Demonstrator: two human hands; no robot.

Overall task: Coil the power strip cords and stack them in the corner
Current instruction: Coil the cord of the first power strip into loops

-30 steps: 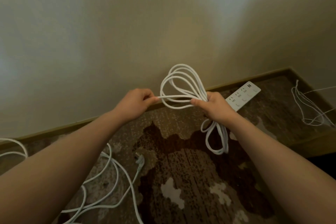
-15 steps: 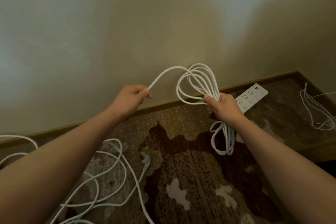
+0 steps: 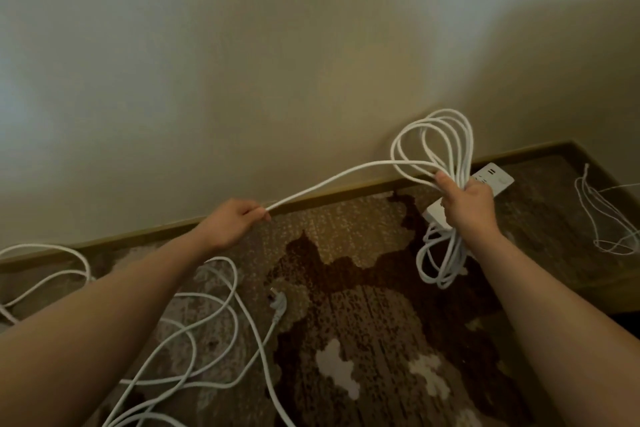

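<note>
My right hand (image 3: 465, 203) grips a bundle of white cord loops (image 3: 436, 146); several loops stand above the fist and several hang below it. A straight run of the same cord (image 3: 329, 180) stretches left to my left hand (image 3: 232, 222), which pinches it between thumb and fingers. The white power strip (image 3: 491, 178) lies on the carpet just behind my right hand, partly hidden by it. Loose white cord (image 3: 207, 315) sprawls on the floor under my left forearm, ending in a plug (image 3: 278, 303).
A plain wall with a brown baseboard (image 3: 346, 192) runs across the back and turns into a corner at the far right. A thinner white wire tangle (image 3: 609, 218) lies near that corner. Patterned brown carpet (image 3: 363, 322) covers the floor.
My hands have moved apart: the left slid along the cord to the left and lower, the right carried the coil to the right. The cord between them is now drawn out long.
</note>
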